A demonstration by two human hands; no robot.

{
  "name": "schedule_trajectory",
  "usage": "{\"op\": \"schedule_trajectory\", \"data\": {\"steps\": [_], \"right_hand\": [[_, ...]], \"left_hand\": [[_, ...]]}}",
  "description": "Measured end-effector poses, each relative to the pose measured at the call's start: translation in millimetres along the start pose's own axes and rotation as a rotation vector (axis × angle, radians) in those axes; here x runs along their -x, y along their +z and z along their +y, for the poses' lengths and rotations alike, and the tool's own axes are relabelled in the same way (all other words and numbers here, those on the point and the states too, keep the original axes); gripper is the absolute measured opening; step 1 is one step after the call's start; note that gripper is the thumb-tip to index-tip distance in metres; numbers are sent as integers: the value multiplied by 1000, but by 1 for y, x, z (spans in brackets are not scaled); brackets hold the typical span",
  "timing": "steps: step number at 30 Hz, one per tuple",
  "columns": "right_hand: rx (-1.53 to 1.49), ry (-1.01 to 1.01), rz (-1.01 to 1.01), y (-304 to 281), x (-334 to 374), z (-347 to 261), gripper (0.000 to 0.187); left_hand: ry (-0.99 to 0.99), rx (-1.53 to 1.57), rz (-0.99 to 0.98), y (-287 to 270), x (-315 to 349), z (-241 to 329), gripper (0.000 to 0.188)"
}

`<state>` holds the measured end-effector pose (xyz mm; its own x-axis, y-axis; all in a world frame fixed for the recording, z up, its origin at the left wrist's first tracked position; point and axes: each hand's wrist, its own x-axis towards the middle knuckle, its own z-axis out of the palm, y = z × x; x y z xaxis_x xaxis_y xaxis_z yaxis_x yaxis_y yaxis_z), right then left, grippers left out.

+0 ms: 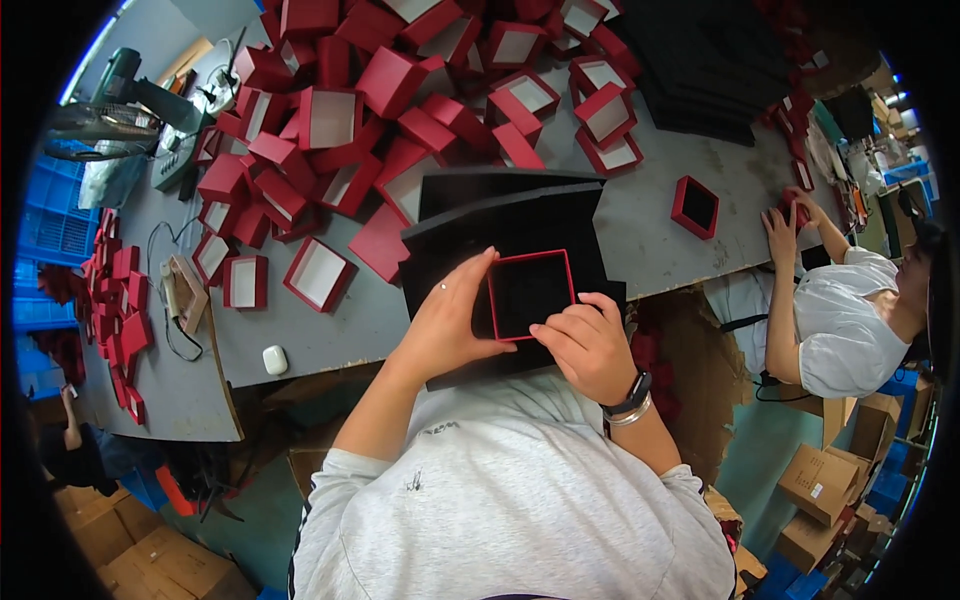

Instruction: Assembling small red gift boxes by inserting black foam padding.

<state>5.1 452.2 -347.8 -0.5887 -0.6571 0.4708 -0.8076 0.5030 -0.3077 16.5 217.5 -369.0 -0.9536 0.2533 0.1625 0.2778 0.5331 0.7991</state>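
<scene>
A small square red box (530, 257) with a black lining (530, 295) is held between my two hands in front of my body. Thumb and fingers of my left hand (440, 320) span its left side. My right hand (590, 348) has curled fingers at the lower right corner, with fingertips against the rim and lining. Beneath and behind the box lie black foam-like sheets (590, 235), stacked unevenly at the table edge. To the right, another red box with a black inside (692, 227) rests on the table.
Many red boxes with white insides (330, 118) are heaped across the grey table (640, 230). Black sheets (700, 65) form a stack at the far right. A white rounded case (275, 360) lies near the front edge. At right, a co-worker (840, 310) handles a red box.
</scene>
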Motion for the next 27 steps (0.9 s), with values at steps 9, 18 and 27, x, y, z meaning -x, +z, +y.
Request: {"op": "schedule_trajectory", "data": {"steps": [9,18,27], "right_hand": [[184,560,261,-54,71,121,19],[-319,674,75,-25,52,95,46],[-240,434,-86,-10,30,47,59]], "left_hand": [[-357,-380,793,-84,93,-90,41],[-506,-559,713,-68,119,-151,18],[-298,-60,917,-27,94,-50,12]]}}
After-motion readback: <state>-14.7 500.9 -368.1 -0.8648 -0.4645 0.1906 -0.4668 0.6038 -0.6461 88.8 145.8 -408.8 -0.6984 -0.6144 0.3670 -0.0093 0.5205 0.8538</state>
